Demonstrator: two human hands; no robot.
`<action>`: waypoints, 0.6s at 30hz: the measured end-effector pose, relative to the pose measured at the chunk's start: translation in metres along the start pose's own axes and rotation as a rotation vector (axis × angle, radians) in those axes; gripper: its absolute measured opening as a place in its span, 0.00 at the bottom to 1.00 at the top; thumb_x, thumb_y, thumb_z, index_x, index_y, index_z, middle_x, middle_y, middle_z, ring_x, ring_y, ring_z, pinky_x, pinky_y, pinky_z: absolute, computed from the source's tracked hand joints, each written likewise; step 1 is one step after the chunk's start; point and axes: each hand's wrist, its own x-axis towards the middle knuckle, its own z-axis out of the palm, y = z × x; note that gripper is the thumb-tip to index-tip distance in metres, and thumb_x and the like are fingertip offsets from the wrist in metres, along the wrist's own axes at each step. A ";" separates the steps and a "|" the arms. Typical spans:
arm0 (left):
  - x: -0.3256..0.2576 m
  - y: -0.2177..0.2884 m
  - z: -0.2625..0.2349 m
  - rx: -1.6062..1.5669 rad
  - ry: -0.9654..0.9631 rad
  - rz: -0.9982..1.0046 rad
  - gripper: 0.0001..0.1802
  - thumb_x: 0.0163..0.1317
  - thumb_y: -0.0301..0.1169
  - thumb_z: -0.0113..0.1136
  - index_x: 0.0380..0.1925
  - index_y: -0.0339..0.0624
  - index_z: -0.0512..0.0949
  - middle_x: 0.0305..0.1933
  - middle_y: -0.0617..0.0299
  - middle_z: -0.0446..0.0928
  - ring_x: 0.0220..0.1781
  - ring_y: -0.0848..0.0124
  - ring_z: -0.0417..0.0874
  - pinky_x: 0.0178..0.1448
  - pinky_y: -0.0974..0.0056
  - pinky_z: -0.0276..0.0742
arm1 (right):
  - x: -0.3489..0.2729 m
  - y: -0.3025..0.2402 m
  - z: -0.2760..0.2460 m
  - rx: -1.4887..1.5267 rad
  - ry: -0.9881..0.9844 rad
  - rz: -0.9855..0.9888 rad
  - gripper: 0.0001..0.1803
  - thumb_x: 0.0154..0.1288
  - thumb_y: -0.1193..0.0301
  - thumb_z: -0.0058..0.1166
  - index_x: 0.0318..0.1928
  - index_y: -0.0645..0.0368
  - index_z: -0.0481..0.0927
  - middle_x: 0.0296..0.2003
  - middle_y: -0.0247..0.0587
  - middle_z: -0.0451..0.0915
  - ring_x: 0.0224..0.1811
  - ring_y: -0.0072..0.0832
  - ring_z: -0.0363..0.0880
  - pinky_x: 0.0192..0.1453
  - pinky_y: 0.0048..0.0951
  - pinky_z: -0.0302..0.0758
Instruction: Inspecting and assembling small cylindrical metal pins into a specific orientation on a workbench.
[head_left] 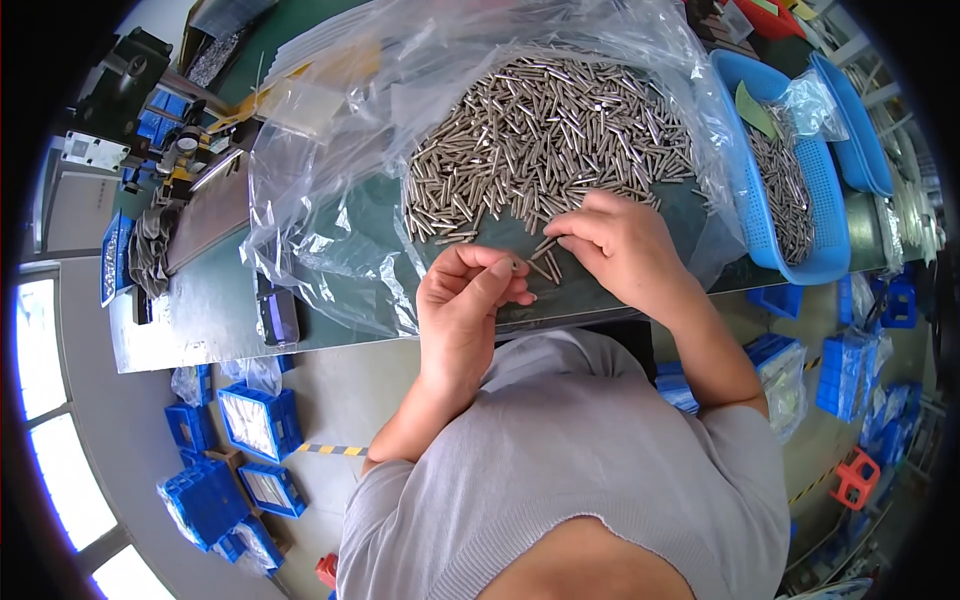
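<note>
Pins (pixel 545 135) heap just beyond both hands, right hand (pixel 620 245) touching.

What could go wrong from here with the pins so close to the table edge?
The loose pins under the right hand lie near the table edge and might roll off. The pin pinched in the left hand is small and could slip. The crumpled plastic sheet could snag and drag the pile.
</note>
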 end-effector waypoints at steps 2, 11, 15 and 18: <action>0.001 0.001 -0.001 0.001 0.003 0.007 0.03 0.62 0.22 0.54 0.34 0.34 0.74 0.35 0.55 0.79 0.33 0.74 0.80 0.40 0.67 0.80 | -0.001 0.001 0.003 -0.055 0.029 -0.007 0.09 0.49 0.76 0.60 0.34 0.54 0.81 0.25 0.37 0.72 0.26 0.36 0.75 0.29 0.33 0.71; 0.003 -0.002 0.003 0.018 -0.062 -0.040 0.04 0.62 0.23 0.54 0.35 0.33 0.73 0.34 0.55 0.79 0.33 0.73 0.80 0.40 0.66 0.80 | -0.007 -0.005 -0.003 0.253 0.146 0.025 0.04 0.55 0.77 0.58 0.32 0.61 0.76 0.25 0.37 0.71 0.24 0.28 0.72 0.28 0.28 0.69; 0.002 -0.004 0.005 0.015 -0.090 -0.062 0.04 0.62 0.23 0.54 0.35 0.33 0.73 0.34 0.55 0.79 0.33 0.72 0.80 0.40 0.66 0.80 | -0.008 -0.015 -0.012 0.550 0.093 0.069 0.04 0.58 0.77 0.56 0.31 0.63 0.75 0.25 0.34 0.69 0.25 0.22 0.68 0.28 0.23 0.65; 0.000 -0.003 0.007 0.016 -0.097 -0.083 0.04 0.62 0.23 0.54 0.35 0.33 0.73 0.34 0.55 0.79 0.33 0.72 0.80 0.40 0.66 0.80 | -0.009 -0.018 -0.011 0.526 0.084 0.043 0.04 0.58 0.78 0.57 0.31 0.63 0.75 0.25 0.33 0.69 0.24 0.21 0.68 0.27 0.22 0.65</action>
